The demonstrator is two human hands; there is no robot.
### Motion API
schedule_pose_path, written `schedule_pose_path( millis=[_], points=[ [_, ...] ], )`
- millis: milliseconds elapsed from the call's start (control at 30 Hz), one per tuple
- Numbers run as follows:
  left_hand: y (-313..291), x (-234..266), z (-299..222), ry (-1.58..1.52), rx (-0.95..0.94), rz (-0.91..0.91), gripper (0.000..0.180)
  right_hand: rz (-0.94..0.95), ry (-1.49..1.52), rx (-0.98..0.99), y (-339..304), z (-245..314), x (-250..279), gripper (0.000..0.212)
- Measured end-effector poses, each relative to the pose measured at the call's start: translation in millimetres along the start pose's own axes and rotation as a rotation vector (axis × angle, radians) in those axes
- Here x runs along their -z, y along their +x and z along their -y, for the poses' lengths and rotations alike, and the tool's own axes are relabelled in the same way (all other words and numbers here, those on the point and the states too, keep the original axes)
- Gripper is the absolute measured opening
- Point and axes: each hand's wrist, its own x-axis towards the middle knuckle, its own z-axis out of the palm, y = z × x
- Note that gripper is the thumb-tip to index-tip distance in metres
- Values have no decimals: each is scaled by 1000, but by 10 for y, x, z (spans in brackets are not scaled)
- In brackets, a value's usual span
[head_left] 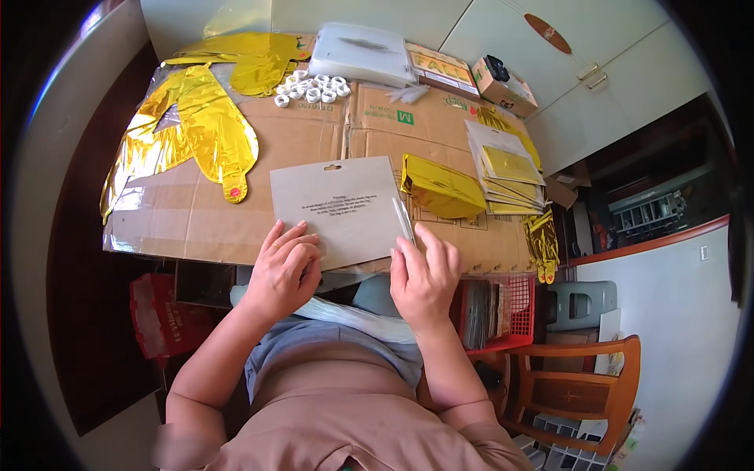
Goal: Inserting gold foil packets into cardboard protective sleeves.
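A flat pale grey plastic bag [338, 188] with a hang hole at its top and dark print lies in front of me on the cardboard. My left hand [284, 271] grips its lower left edge with curled fingers. At the bag's right edge, my right hand [426, 279] pinches a thin clear straw-like strip [401, 216], which slants up over the bag. The contact between the right fingertips and the bag is partly hidden. Just right of the bag lies a folded gold foil piece [444, 188].
Gold foil balloons [212, 125] spread at the left. White tape-like rings [314, 89], a clear plastic stack [361, 55] and several clear strips [408, 94] sit at the back. Filled bags [506, 177] are piled right. Below are a red basket [521, 310] and a wooden chair [577, 385].
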Motion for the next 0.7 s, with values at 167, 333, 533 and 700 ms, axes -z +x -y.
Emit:
schedule_pose_path(
  millis=[167,333,533,700],
  points=[
    [2,-7,-58,13,40,-29,16,92,244,173,22,84,142,21],
    [-9,-23,-68,17,32,-20,18,174,53,45,-3,1,-34,35],
    [-40,-69,-15,47,-29,20,22,244,-82,-117,12,-32,-212,47],
    [-29,-68,0,38,-49,25,27,151,-86,-68,22,-158,-364,39]
  ],
)
